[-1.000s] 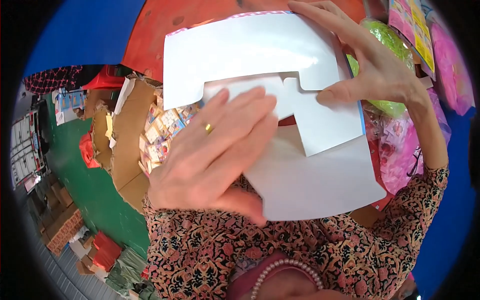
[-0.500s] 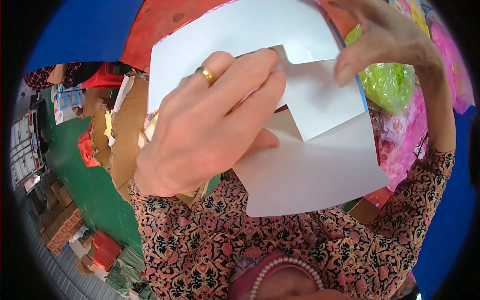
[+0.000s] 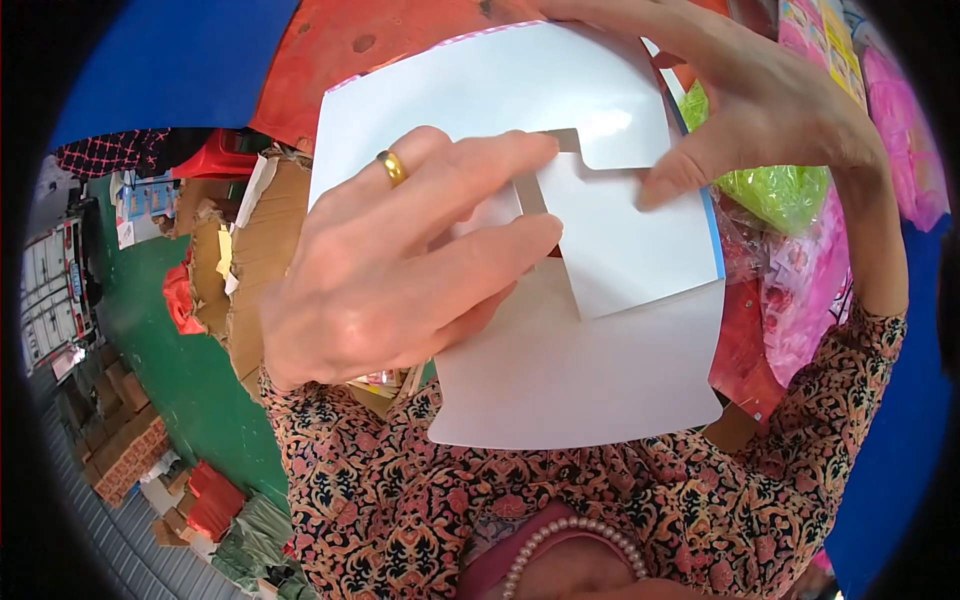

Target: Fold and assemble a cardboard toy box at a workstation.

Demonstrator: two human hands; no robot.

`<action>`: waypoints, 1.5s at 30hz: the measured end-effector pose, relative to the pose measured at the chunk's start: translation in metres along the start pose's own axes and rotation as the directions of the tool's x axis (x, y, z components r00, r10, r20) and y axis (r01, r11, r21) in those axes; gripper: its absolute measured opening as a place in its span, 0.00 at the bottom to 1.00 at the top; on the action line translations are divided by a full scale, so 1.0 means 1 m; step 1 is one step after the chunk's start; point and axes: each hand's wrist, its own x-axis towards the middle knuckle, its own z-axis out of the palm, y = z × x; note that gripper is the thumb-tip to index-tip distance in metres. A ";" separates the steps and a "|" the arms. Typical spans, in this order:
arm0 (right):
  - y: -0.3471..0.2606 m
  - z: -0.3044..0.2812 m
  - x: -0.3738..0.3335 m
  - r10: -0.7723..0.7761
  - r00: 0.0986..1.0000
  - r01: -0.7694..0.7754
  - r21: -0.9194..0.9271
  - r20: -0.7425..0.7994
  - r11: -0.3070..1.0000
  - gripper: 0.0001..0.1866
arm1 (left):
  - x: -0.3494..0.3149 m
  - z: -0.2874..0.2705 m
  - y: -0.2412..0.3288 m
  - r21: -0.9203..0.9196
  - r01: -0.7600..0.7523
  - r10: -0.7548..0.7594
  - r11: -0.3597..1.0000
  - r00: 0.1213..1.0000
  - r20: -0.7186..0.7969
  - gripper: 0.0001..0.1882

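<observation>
In front of my chest is a white cardboard box (image 3: 580, 390) with its unprinted flaps toward me. One broad flap with a curved edge reaches toward my body, and a smaller side flap is folded inward over the opening. My left hand (image 3: 390, 260), a gold ring on one finger, lies across the flaps with its index and middle fingers stretched apart; its thumb is mostly hidden. On the right my right hand (image 3: 760, 110) grips the box, thumb against the side flap and fingers along the far edge. A narrow gap shows between the flaps.
Beyond the box is a red tabletop (image 3: 400, 30). A torn brown carton (image 3: 265, 230) stands at the left above the green floor (image 3: 165, 360). To the right lie a bright green plastic bag (image 3: 780, 195) and a pink bag (image 3: 905, 140).
The box has shifted slightly, its broad flap moving left. My left fingers have spread apart from their closer grip at the flap edge. My right thumb has slid a little down and left on the side flap.
</observation>
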 end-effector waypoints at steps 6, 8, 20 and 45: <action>0.007 -0.004 -0.002 -0.219 0.973 0.225 0.081 -0.070 0.971 0.59 | 0.006 0.002 -0.001 0.003 0.005 -0.005 1.000 0.999 -0.032 0.24; -0.002 -0.010 0.010 -0.144 0.989 0.145 0.158 -0.022 0.977 0.58 | 0.004 0.000 -0.004 0.018 0.042 -0.042 0.999 0.999 -0.026 0.24; -0.043 -0.003 0.010 0.132 0.970 -0.138 0.015 0.206 0.990 0.49 | -0.024 -0.013 -0.002 0.057 -0.026 0.032 0.998 0.993 -0.109 0.21; -0.045 0.050 0.025 -0.468 0.867 0.382 -0.374 -0.172 0.845 0.44 | -0.067 -0.047 -0.019 -0.281 -0.091 0.077 0.955 0.995 -0.059 0.21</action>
